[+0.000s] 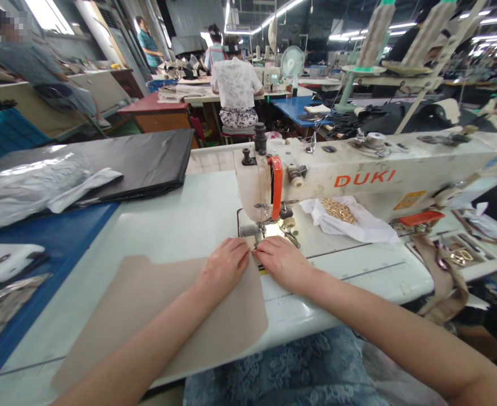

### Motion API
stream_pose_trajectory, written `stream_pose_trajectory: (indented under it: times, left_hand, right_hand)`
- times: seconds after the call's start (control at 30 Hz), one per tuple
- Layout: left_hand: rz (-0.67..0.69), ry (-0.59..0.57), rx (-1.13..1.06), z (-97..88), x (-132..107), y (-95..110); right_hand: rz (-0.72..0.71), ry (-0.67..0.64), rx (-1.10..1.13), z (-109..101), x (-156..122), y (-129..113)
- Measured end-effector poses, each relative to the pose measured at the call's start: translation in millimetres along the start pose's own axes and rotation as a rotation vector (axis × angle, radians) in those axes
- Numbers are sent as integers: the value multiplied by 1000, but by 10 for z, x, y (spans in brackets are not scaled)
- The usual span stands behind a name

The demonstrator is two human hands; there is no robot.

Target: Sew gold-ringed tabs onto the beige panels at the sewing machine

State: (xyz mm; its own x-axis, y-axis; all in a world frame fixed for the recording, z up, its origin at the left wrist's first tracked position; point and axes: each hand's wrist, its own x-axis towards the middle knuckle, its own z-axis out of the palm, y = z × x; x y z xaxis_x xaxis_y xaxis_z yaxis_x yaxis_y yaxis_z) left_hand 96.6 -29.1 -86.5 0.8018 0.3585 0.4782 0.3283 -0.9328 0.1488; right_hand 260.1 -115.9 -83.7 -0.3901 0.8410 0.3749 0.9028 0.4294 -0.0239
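Observation:
A large beige panel (159, 304), of fabric or leather, lies flat on the pale sewing machine table, its right edge close to the needle area. My left hand (226, 264) rests on this panel with closed, bent fingers gripping its edge beside the presser foot (260, 230). From the right, my right hand (283, 262) meets it, fingers pinched together at the same edge; the fingertips are partly hidden. Both hands sit just in front of the lit needle area of the white sewing machine (307, 175), which has an orange lever guard (276, 189).
Gold metal pieces (337, 210) lie on white paper (371, 228) under the machine arm. A parts tray (480, 256) and hanging beige strap (436, 276) are at right. Black folded sheets (147, 169) and plastic wrapping (32, 186) lie at left. Thread cones (375, 36) stand behind; other people sit or stand farther back.

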Motion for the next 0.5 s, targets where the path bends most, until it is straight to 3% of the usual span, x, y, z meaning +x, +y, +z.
stream_pose_trajectory:
  times: [0.3,0.5]
  left_hand:
    - [53,-100,54,-48,27,16]
    - [76,-153,117,-67,43,-11]
  right_hand:
    - [-38,-69,-1,-60,-18,26]
    - [-250,-186,-31,-315,-223,33]
